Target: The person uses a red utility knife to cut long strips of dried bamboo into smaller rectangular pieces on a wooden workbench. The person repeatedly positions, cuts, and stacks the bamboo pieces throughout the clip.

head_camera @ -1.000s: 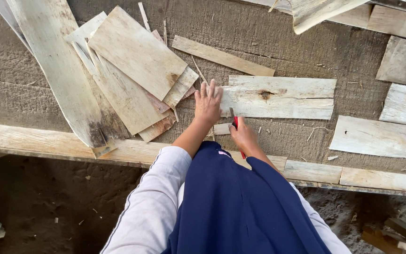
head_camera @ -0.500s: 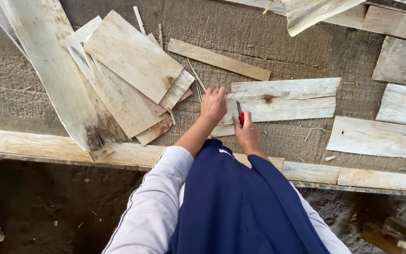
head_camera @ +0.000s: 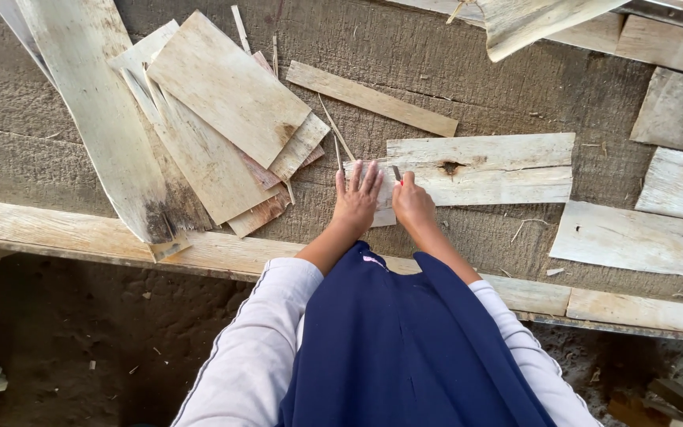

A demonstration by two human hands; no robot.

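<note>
Nearest me, my left hand (head_camera: 356, 202) lies flat with fingers spread, pressing down the near end of the pale wooden board (head_camera: 480, 168) on the grey work surface (head_camera: 468, 87); it grips nothing. My right hand (head_camera: 413, 204) is clenched around a small red-handled tool (head_camera: 396, 172), its tip at the board's left end. I judge I'm marking or cutting there; that calls for steady pressure and a straight pull. The tool's working end is too small to identify. Farther left, a stack of thin wood sheets (head_camera: 227, 119) runs partly off frame.
</note>
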